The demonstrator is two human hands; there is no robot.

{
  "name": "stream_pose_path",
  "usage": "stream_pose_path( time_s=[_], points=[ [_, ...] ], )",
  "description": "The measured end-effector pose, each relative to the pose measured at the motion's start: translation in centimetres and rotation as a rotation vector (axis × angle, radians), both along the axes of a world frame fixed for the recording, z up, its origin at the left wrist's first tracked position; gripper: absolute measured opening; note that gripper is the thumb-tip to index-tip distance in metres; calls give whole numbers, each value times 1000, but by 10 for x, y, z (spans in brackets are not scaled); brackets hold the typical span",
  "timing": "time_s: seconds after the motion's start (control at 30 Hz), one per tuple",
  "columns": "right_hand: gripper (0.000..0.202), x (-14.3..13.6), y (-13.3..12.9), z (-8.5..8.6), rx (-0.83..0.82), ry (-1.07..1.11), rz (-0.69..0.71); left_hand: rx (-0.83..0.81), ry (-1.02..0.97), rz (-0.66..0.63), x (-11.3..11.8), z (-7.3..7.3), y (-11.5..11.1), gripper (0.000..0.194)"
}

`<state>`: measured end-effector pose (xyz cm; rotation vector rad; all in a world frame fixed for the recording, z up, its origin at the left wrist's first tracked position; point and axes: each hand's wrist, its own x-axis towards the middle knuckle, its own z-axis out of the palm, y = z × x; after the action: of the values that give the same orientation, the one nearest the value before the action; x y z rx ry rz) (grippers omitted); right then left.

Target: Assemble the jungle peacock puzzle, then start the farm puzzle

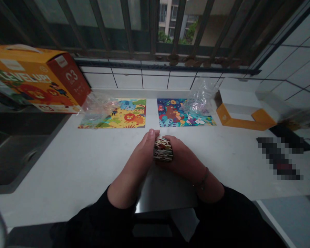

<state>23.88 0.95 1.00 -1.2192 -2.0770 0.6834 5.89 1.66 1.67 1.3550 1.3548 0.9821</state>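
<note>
A thick stack of puzzle pieces (163, 150) is held between my two hands above the white counter, its layered pale edges facing up. My left hand (145, 146) presses along the stack's left side with the thumb on top. My right hand (182, 153) wraps round its right side, the fingers partly hidden. Just beyond my hands lie two printed picture sheets: a yellow one with lions (131, 115) on the left and a dark blue one with a bear and rabbits (174, 113) on the right.
A large orange box (38, 79) stands at the back left beside the sink (5, 162). Crumpled clear plastic bags (100, 105) partly cover both sheets. An opened orange-and-white box (245, 117) sits at the back right, near a dark blurred item (279, 158). Tiled wall and barred window rise behind.
</note>
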Motion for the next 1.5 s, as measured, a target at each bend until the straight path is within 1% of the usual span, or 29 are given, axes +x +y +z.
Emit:
stream_pose_path(
  time_s=[0.07,0.13,0.2,0.27,0.33,0.37,0.47,0.5,0.53,0.57,0.6,0.67,0.73,0.77,0.8,0.87,0.93,0.97,1.0,1.07,1.13,1.17,1.2,1.27,1.3,1.4,1.5],
  points=[
    [59,4,-1,3,-95,135,-70,36,111,-19,-7,4,3,68],
    [69,10,-1,0,-171,212,-169,86,227,-67,-10,6,3,66],
    [73,15,2,-7,-145,165,-268,134,299,-131,-10,6,2,68],
    [75,20,6,-16,-36,34,-346,173,350,-198,-8,6,0,73],
    [79,22,10,-24,54,-62,-369,208,381,-257,-6,5,-1,73],
    [80,22,11,-27,65,-79,-360,229,383,-288,-6,5,-2,69],
    [74,21,11,-29,27,-80,-333,286,347,-367,-5,5,-3,52],
    [74,20,10,-28,15,-75,-329,296,334,-384,-5,5,-3,51],
    [74,20,9,-26,0,-62,-325,295,328,-397,-5,4,-2,54],
    [75,20,8,-23,-24,-34,-322,286,332,-404,-6,2,-2,62],
    [78,20,8,-20,-67,11,-328,273,345,-408,-7,0,-1,75],
    [86,21,7,-14,-220,142,-374,264,383,-411,-10,-5,0,104],
    [88,22,6,-7,-413,324,-404,308,412,-414,-11,-11,2,124],
    [87,22,5,-4,-497,426,-380,347,413,-417,-11,-13,3,130],
    [84,21,4,-1,-567,525,-329,383,406,-421,-11,-14,3,133],
    [76,18,2,4,-670,683,-186,424,374,-420,-9,-14,3,134],
    [70,15,-1,6,-743,743,-59,422,339,-409,-7,-11,2,130],
    [68,13,-2,6,-763,742,-21,410,326,-402,-6,-9,2,124],
    [65,12,-3,5,-768,723,-8,394,317,-398,-5,-6,1,114],
    [61,11,-4,2,-731,629,-44,358,316,-410,-5,-1,1,84],
    [58,11,-3,-1,-633,473,-148,321,344,-419,-6,3,1,56],
    [57,11,-3,-2,-566,386,-202,307,365,-411,-6,5,1,49],
    [57,11,-2,-3,-498,311,-249,296,386,-397,-7,5,1,46],
    [58,11,-1,-3,-392,233,-324,287,410,-365,-7,5,1,49],
    [59,11,-1,-2,-371,230,-349,292,414,-357,-7,4,2,50],
    [59,12,0,1,-380,280,-374,344,435,-351,-7,-3,2,57],
    [51,13,0,3,-354,283,-394,406,464,-342,-8,-10,2,77]
  ],
)
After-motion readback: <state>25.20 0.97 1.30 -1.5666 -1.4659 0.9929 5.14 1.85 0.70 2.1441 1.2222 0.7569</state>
